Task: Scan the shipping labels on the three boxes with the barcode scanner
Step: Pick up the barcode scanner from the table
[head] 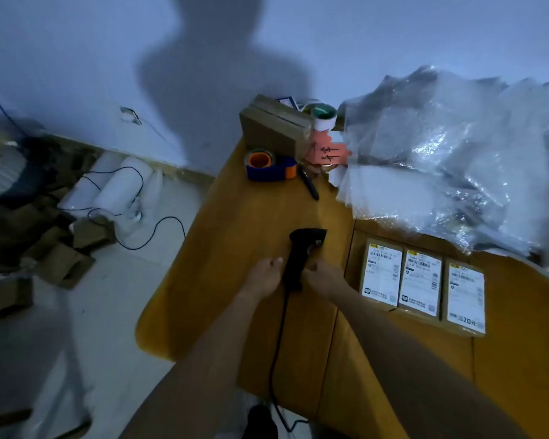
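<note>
Barcode scanner (301, 258): black, corded, lying on the yellow worktop (229, 236), head pointing away. Left hand (263, 277): resting against the handle's left side, grip not visibly closed. Right hand (322, 277): touching the handle's right side; closure cannot be told. Three boxes (422, 285): side by side just right of the scanner, white labels up.
</note>
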Available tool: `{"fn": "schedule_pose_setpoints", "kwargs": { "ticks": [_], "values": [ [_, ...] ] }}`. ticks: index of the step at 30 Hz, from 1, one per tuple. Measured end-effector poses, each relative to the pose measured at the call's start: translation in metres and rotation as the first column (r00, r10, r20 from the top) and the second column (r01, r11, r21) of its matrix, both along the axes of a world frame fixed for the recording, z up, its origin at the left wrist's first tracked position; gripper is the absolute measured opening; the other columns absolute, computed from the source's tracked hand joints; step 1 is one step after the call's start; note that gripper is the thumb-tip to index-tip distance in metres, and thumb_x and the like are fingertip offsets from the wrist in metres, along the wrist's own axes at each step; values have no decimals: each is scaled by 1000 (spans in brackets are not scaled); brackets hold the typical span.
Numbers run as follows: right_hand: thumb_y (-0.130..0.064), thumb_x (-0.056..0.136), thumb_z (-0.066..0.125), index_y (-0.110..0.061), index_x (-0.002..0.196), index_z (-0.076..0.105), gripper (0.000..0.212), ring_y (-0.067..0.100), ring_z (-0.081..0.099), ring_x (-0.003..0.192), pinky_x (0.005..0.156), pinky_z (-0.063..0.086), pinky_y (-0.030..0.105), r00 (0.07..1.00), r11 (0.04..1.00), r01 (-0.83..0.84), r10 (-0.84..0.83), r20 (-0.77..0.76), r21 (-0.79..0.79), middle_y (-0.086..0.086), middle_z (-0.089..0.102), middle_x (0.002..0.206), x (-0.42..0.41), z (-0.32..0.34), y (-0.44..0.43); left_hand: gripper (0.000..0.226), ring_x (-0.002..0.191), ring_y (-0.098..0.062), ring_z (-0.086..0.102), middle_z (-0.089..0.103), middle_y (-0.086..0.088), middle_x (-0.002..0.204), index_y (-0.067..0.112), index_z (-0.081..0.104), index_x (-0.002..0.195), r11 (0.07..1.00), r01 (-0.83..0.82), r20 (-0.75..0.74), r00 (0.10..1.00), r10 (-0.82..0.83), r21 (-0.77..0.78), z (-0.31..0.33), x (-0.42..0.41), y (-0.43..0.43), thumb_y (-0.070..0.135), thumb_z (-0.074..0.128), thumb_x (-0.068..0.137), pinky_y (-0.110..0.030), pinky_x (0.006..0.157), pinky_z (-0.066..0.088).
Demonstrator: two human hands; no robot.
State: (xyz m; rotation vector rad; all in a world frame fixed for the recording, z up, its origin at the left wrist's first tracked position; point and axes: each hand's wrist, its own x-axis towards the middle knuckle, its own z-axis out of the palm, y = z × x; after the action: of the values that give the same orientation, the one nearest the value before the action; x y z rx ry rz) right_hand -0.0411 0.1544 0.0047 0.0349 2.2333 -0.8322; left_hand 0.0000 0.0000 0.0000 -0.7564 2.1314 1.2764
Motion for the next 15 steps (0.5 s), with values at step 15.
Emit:
{"fn": "schedule_pose_setpoints", "kwargs": {
  "ticks": [15],
  "values": [
    [-29,103,54,-20,150,43,49,30,67,104,88,60,45,903,904,409,-381,198,-128,11,66,121,-14,-23,-21,37,99,-13,61,62,-2,117,10,54,137,988,-63,-5,998,64,138,-13,-20,8,28,42,106,-29,84,49]
  ]
}}
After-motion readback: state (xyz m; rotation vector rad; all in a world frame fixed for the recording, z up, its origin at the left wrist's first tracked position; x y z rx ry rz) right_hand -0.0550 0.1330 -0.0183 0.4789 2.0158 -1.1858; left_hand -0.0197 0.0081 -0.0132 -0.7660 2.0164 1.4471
